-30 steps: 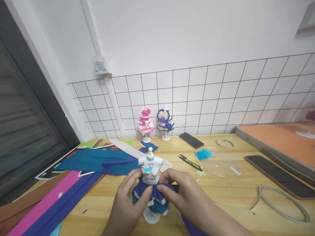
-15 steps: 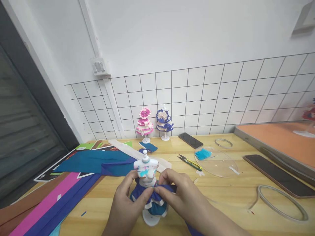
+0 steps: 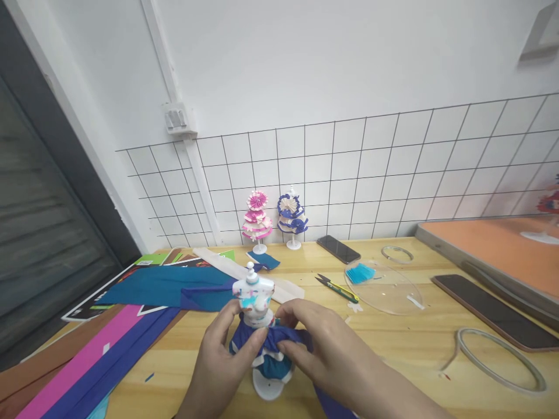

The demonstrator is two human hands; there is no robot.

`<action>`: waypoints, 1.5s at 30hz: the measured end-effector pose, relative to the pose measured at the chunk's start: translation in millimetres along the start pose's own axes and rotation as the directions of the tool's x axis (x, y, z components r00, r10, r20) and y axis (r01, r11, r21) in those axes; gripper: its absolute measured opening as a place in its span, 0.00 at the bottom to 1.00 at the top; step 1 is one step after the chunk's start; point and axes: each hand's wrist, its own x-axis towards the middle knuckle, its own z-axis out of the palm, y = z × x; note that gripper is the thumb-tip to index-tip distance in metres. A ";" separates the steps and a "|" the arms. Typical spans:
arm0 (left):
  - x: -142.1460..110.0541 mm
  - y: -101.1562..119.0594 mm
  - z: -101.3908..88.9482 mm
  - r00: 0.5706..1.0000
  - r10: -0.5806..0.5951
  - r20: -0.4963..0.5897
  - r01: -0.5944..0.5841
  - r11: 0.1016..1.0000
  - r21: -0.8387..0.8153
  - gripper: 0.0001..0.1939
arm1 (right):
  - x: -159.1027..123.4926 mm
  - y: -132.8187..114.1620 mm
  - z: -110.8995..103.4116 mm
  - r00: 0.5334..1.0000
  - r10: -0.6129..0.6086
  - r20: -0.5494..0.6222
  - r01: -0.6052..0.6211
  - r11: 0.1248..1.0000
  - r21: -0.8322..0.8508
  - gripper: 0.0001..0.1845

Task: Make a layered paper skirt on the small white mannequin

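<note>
A small white dress-form mannequin [image 3: 257, 295], its bust smeared with blue and pink marks, stands on a round white base [image 3: 268, 389] before me, leaning slightly left. Around its waist sits a ruffled skirt [image 3: 274, 369] of teal and dark blue with white edging. My left hand [image 3: 220, 358] grips the waist, thumb in front and fingers at the side and behind. My right hand [image 3: 327, 340] pinches a dark blue crepe-paper strip [image 3: 329, 402] at the waist's right side; the strip's tail hangs below this hand. Some right fingertips are hidden behind the skirt.
Teal paper [image 3: 161, 285] and a pink strip [image 3: 102, 352] lie at left. Yellow-green thread snips [image 3: 338, 288], a clear disc [image 3: 388, 297] and phones [image 3: 493, 311] lie at right. Two dressed mannequins [image 3: 257, 218] stand by the wall. A wire coil [image 3: 502, 361] is near right.
The mannequin has tilted a little left, its upper part shifting left. My right hand has moved slightly along the blue strip at the waist; my left hand keeps its hold.
</note>
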 end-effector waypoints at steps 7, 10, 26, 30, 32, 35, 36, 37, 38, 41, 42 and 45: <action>3.2 4.7 -0.8 1.000 0.004 0.008 -0.003 0.993 -0.115 0.15 | -2.9 7.9 -3.8 1.000 0.012 0.011 -0.012 1.000 -0.022 0.18; 4.4 7.3 -3.5 1.000 -0.008 -0.004 0.007 0.989 -0.150 0.14 | -1.7 5.5 -11.2 0.999 0.017 0.042 -0.017 1.000 -0.006 0.14; 2.3 11.6 -5.6 0.977 -0.153 0.148 0.194 0.926 -0.324 0.22 | 1.4 13.8 -27.4 0.898 0.041 0.438 -0.256 0.858 0.445 0.09; 1.6 11.4 -3.8 0.975 -0.157 0.156 0.205 0.904 -0.374 0.23 | -0.2 3.2 -21.8 0.950 0.122 0.289 -0.227 0.903 0.364 0.10; 1.7 11.2 -4.2 0.977 -0.136 0.166 0.188 0.913 -0.363 0.21 | -1.5 -2.2 -17.6 0.969 0.127 0.210 -0.194 0.922 0.335 0.09; 2.2 10.2 -5.3 0.977 -0.070 0.200 0.128 0.947 -0.295 0.18 | -2.4 -5.6 -9.2 0.979 0.125 0.162 -0.177 0.913 0.368 0.05; 2.3 9.5 -5.5 0.977 -0.048 0.208 0.104 0.958 -0.268 0.18 | -2.2 -5.5 -6.2 0.979 0.130 0.155 -0.182 0.903 0.388 0.04; 2.3 8.7 -5.6 0.977 -0.030 0.211 0.082 0.967 -0.241 0.18 | -1.9 -4.9 -3.3 0.979 0.137 0.150 -0.188 0.894 0.406 0.04; 2.2 7.9 -5.5 0.978 -0.017 0.209 0.063 0.975 -0.214 0.18 | -1.4 -4.0 -0.7 0.979 0.144 0.146 -0.193 0.889 0.416 0.04; 1.7 7.3 -4.1 0.981 0.011 0.195 0.017 0.990 -0.142 0.17 | 0.0 -1.0 4.3 0.979 0.161 0.126 -0.199 0.891 0.408 0.06; 1.5 7.7 -3.6 0.982 0.020 0.188 0.004 0.992 -0.124 0.16 | 0.3 -0.2 5.0 0.979 0.163 0.122 -0.199 0.894 0.401 0.06; 1.3 9.4 -2.6 0.984 0.053 0.170 -0.037 0.995 -0.095 0.14 | 0.0 1.3 5.7 0.980 0.168 0.104 -0.195 0.906 0.376 0.06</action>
